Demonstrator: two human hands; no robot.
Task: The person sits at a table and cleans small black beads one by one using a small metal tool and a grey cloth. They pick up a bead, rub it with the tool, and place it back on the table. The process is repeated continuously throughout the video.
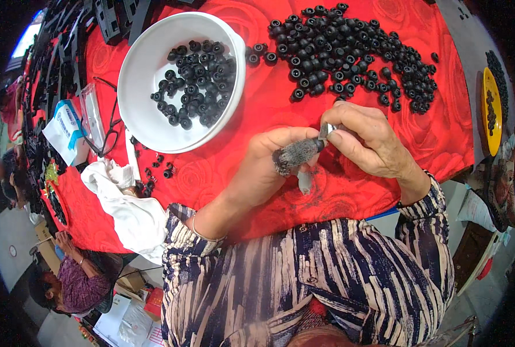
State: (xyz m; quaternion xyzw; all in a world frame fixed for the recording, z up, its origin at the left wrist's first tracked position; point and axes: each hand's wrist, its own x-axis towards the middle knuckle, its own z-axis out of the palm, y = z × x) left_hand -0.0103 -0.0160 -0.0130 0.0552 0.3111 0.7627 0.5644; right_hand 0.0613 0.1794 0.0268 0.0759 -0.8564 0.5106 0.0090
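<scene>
The white bowl (153,124) sits on the red patterned cloth (269,110), its round rim smooth and glossy, with a heap of small black ring-shaped parts (196,81) lying in its far half. Just beyond the bowl's right rim a loose, wide pile of matching black parts (350,52) spreads across the cloth, and between that pile and the near table edge lies a bare stretch of red where both hands work. The left hand (263,168), below and right of the bowl, is curled around a worn grey bristly tool (296,154), gripping its thick end. The right hand (367,139), farther right of the bowl, pinches the tool's thin metal tip between thumb and fingertips; whether a part sits in that pinch cannot be told. Near the bowl's lower left rim lie a few stray black parts (160,168) and a crumpled white cloth (124,196) that drapes over the table edge.
</scene>
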